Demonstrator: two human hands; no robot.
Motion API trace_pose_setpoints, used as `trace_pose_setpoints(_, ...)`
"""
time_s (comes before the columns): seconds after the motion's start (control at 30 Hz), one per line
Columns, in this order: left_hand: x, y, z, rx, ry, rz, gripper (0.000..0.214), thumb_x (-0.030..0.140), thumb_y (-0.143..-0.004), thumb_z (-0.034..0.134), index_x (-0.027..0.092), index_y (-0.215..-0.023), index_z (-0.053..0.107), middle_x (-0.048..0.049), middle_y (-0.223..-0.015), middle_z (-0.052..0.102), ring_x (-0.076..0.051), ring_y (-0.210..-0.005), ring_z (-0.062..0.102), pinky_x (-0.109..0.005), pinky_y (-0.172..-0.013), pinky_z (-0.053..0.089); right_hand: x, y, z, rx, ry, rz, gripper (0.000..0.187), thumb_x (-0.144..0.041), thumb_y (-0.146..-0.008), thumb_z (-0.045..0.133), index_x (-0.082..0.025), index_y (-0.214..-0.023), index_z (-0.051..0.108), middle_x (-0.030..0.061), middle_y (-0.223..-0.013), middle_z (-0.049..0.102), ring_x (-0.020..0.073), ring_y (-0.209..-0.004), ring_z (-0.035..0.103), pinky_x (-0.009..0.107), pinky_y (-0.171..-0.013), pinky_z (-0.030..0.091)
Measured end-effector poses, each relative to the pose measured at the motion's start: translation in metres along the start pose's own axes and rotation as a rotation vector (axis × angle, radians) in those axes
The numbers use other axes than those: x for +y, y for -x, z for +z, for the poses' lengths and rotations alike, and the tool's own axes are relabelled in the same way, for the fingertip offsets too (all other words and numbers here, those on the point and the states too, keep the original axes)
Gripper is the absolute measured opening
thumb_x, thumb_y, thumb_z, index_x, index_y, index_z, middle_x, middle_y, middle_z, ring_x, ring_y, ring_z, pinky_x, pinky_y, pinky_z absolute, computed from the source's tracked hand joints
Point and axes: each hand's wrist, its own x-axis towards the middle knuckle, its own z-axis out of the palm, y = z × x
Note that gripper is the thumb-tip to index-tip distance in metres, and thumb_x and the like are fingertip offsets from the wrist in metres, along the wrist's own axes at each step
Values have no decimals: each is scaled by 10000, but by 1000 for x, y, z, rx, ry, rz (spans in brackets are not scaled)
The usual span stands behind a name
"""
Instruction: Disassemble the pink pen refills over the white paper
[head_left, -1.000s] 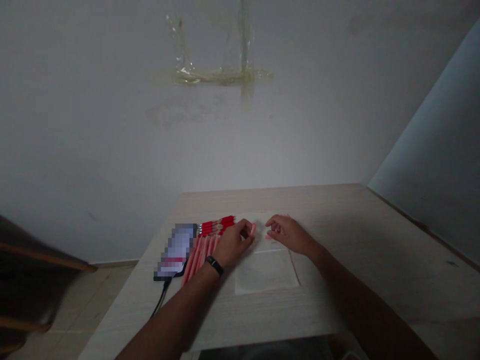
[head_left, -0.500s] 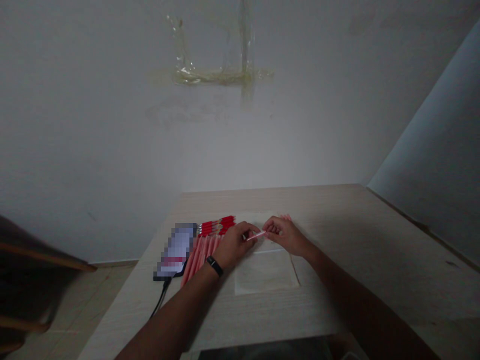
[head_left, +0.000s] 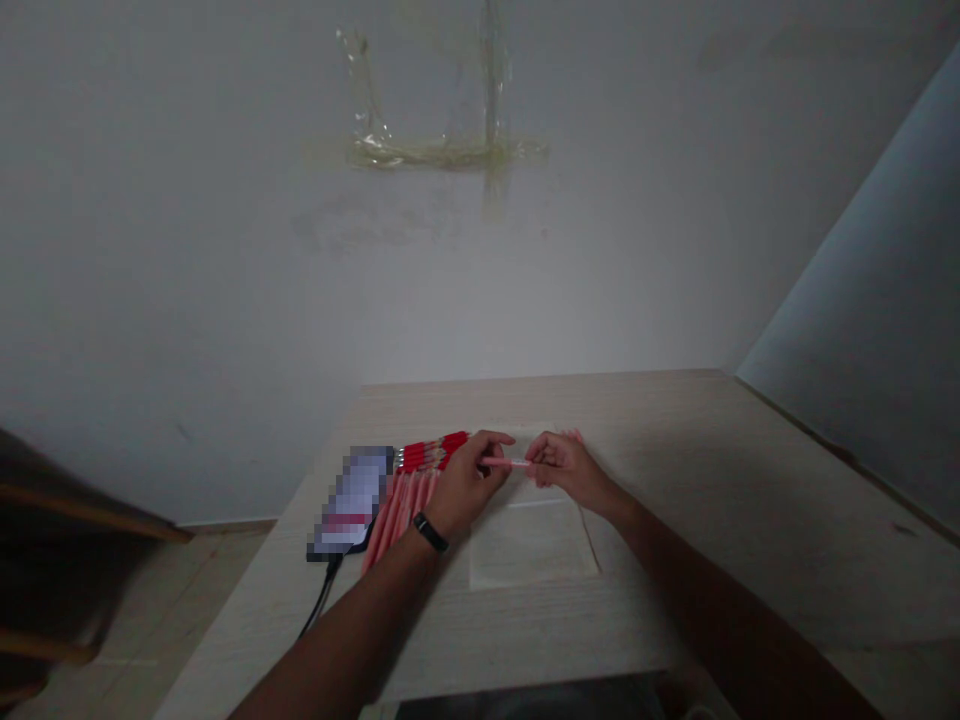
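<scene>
My left hand (head_left: 469, 485) and my right hand (head_left: 568, 468) meet over a pale sheet (head_left: 531, 535) on the wooden table (head_left: 720, 500). Both pinch a thin pink stick (head_left: 504, 463), held level between their fingertips. My left wrist wears a black band. Just left of my left hand lies a row of pink sticks (head_left: 401, 505) with several red-capped pieces (head_left: 433, 450) at its far end. A few pink pieces (head_left: 574, 436) peek out behind my right hand.
A phone (head_left: 351, 500) with a black cable lies at the table's left edge, beside the pink row. A wall with old tape marks (head_left: 442, 150) stands behind the table. A dark wooden piece of furniture (head_left: 67, 560) is at the far left.
My hands came together: the pink stick, first only in my left fingers, is now pinched by both hands and has turned level.
</scene>
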Motion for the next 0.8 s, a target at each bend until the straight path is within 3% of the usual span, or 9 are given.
trace_pose_setpoints(0.23,-2,0,1,-15,22,3,357,248,-856,605,196,-1206,559,-44,-985,594,-160,-843,572,-269,-768,476,-3,3,8,-51,-29,71,316,-393,-773,768,-191,-927,581,-13,-728,662,119,-589,609,245,-552,458)
trace_pose_setpoints(0.8,-7,-2,5,2,89,32,278,245,-881,628,187,-1147,573,-20,-891,633,-141,-772,594,-244,-682,463,-2,6,8,-138,23,110,255,-354,-826,701,-175,-979,604,31,-833,698,113,-590,626,210,-474,400)
